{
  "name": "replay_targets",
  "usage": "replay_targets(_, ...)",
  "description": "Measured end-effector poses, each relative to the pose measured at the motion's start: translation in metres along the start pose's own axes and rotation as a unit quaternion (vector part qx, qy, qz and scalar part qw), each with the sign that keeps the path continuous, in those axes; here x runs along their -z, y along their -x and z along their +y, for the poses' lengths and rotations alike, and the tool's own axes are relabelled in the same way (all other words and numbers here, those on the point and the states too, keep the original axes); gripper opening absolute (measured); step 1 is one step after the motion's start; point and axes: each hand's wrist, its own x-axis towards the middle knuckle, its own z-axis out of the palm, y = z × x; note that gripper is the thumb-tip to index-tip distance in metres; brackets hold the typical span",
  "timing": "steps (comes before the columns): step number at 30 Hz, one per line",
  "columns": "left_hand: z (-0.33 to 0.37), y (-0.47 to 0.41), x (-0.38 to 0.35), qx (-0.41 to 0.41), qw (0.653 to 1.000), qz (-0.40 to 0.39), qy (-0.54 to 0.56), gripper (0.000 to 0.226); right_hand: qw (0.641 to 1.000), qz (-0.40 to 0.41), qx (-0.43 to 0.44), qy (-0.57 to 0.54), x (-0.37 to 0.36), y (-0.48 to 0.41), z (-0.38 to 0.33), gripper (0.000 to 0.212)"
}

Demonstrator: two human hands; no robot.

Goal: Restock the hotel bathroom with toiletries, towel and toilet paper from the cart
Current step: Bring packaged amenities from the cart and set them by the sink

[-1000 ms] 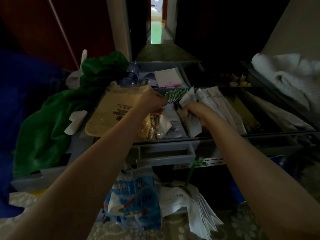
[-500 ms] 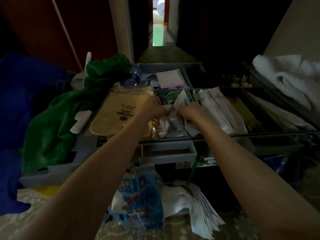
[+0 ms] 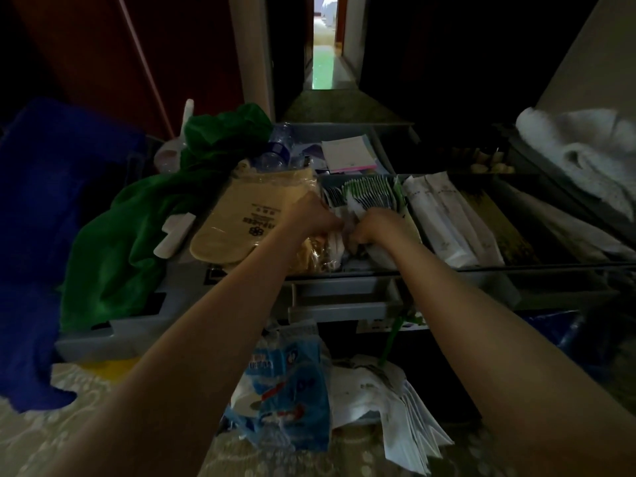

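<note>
My left hand (image 3: 315, 218) and my right hand (image 3: 377, 225) meet knuckle to knuckle in a middle compartment of the grey cart tray (image 3: 344, 299). Both have their fingers curled down among small white and clear-wrapped toiletry packets (image 3: 339, 237); the fingertips are hidden. A white packet (image 3: 382, 254) shows under my right wrist. Green-and-white sachets (image 3: 371, 194) stand in a row just behind the hands. Folded white towels (image 3: 585, 156) lie at the far right. On the lower shelf sits a blue pack of toilet paper (image 3: 289, 390).
Long white packets (image 3: 444, 215) fill the compartment to the right. A tan wrapped bag (image 3: 247, 218), a green cloth (image 3: 137, 228) and a blue fabric bag (image 3: 41, 235) lie to the left. A notepad (image 3: 347, 153) and a plastic bottle (image 3: 275, 153) are behind. White paper bags (image 3: 395, 407) sit below.
My right hand has brought its white packet down and left, lower into the compartment, until it meets my left hand. The view has tilted slightly.
</note>
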Motion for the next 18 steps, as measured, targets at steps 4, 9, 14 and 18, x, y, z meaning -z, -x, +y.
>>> replay_targets(4,0.003,0.0,-0.001,0.022,1.0,-0.005,0.007,0.025,0.989,-0.013,-0.044,-0.141,0.008,-0.006,0.013,0.031)
replay_targets(9,0.009,-0.002,-0.009,0.035,0.994,0.029,-0.103,0.044,0.965,-0.063,-0.057,-0.248,0.018,-0.01,0.025,0.021)
replay_targets(14,0.025,0.001,-0.027,0.033,0.925,-0.023,-0.378,0.062,0.963,-0.085,-0.048,-0.251,0.019,-0.01,0.028,0.03)
replay_targets(18,0.034,0.005,-0.032,0.045,0.89,-0.017,-0.454,0.054,0.962,-0.084,-0.04,-0.256,0.018,-0.01,0.027,0.022)
